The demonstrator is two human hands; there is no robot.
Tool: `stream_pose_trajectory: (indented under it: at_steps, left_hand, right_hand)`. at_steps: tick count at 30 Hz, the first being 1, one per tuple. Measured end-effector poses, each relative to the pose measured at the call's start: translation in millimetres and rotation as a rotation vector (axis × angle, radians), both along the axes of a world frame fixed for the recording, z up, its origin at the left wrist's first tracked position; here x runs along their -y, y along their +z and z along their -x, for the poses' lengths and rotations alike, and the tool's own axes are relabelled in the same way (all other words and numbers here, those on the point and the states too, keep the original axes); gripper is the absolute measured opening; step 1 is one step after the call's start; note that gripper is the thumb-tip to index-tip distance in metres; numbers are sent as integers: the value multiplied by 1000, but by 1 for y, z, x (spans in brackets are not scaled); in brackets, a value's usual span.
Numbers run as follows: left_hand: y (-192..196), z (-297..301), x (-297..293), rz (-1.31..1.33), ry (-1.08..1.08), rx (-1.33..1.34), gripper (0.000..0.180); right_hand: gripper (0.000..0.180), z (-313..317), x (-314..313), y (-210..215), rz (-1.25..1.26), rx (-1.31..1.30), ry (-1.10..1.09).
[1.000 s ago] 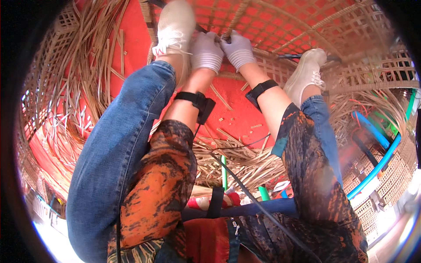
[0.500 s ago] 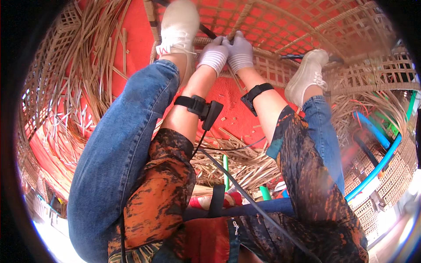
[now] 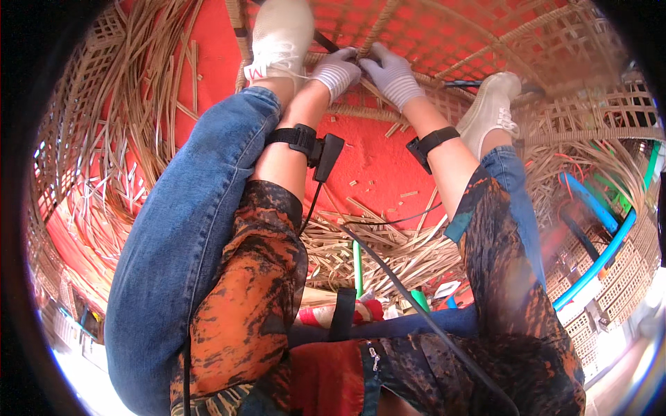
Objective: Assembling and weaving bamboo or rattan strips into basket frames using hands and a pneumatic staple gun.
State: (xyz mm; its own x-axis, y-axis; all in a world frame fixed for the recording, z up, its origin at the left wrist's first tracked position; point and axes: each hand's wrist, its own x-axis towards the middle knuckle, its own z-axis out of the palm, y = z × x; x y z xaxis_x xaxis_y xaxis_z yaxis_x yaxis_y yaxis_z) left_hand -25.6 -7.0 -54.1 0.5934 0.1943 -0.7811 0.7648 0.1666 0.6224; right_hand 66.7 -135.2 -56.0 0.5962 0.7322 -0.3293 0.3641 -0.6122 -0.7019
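A large open-weave wicker piece (image 3: pixel 479 41) spreads across the top of the view, with wrapped bars along its edges. At a corner of its wrapped frame, both my hands work close together in pale grey striped gloves. My left hand (image 3: pixel 337 72) is closed, fingertips pinched at the joint by a cane strip (image 3: pixel 373 90). On the right of the joint, my right hand (image 3: pixel 393 73) curls around the same spot, thumb and forefinger bent near the wrapped bar (image 3: pixel 374 31). The strip runs between the hands, and the fingertips partly hide its end.
Long loose cane strips (image 3: pixel 156 90) lie at the left on a red floor covering (image 3: pixel 361 163). More cut strips (image 3: pixel 388 249) are heaped between my legs. My shoes (image 3: pixel 283 35) flank the wicker. Blue tubing (image 3: pixel 596 267) curves at the right. A black cable (image 3: pixel 409 326) crosses my lap.
My hands have moved slightly apart, the right one shifting right and nearer with its elbow swung outward. More of the strip now shows between them. The wicker piece has barely moved.
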Motion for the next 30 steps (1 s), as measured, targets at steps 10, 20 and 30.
stream_pose_trajectory:
  at_steps: [10,20,30]
  left_hand:
    - [-12,-3,-2,-112,-87,26,68]
    - [14,13,14,-385,-53,15,50]
    - [13,17,30,-335,374,101,39]
  right_hand:
    - [45,0,-6,1,143,-112,-116]
    - [49,-5,-13,8,319,-17,27]
    - [48,6,-11,10,362,26,-10]
